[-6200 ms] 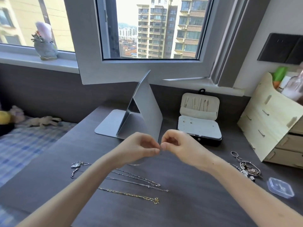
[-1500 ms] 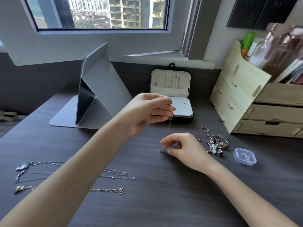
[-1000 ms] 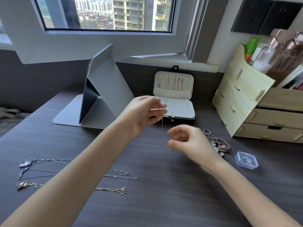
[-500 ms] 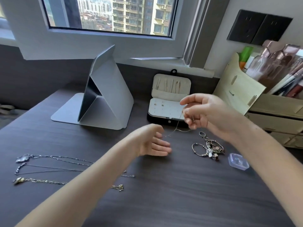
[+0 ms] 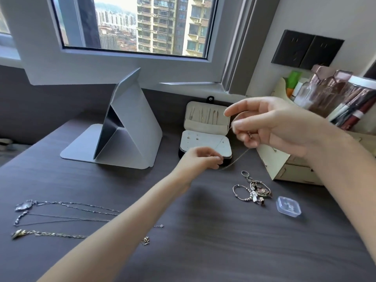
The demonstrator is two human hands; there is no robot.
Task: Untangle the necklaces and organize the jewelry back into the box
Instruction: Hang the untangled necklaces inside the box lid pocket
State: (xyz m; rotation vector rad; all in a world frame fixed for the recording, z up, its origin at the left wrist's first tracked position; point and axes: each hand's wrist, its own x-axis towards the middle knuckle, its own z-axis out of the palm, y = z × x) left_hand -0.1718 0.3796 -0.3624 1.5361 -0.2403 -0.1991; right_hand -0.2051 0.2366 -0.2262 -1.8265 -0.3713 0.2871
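The right hand (image 5: 280,127) pinches a thin silver chain (image 5: 240,157) beside the open white-lined jewellery box (image 5: 205,142); the left hand (image 5: 201,159) curls its fingers at the chain's lower end, grip unclear. A hard pull could tighten any knot

Right hand (image 5: 284,127) pinching thin chain (image 5: 239,157) (raised), left hand (image 5: 201,160) holding other end

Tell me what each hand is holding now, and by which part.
The right hand pinches a thin chain necklace near its upper end. The left hand curls at the lower end; whether it grips cannot be told.
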